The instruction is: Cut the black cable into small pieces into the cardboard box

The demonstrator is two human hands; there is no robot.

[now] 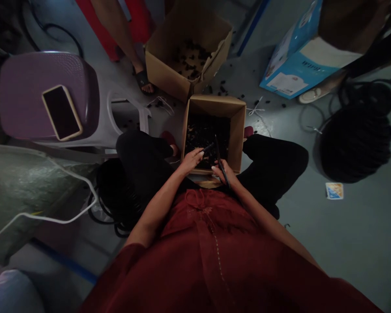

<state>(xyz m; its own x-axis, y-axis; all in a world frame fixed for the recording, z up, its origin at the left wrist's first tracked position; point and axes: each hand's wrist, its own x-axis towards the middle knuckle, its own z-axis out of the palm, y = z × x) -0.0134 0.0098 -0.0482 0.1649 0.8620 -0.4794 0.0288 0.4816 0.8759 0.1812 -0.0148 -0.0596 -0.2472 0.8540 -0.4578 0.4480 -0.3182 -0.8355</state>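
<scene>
Pointing forward-left lengthwise: dark tool [218,155] in right hand [226,171].

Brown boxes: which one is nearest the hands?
The near box, with left hand and right hand at its near edge; the far box stands beyond.

A short, black, rod-shaped piece [209,148] is held at a slant by the fingers [198,154] of the left hand [190,161], above an open brown cardboard box [238,139]. A long, slender, dark tool [219,153] is gripped lengthwise in the right hand [226,170]. Loose small black pieces [198,130] are held in the box.
</scene>
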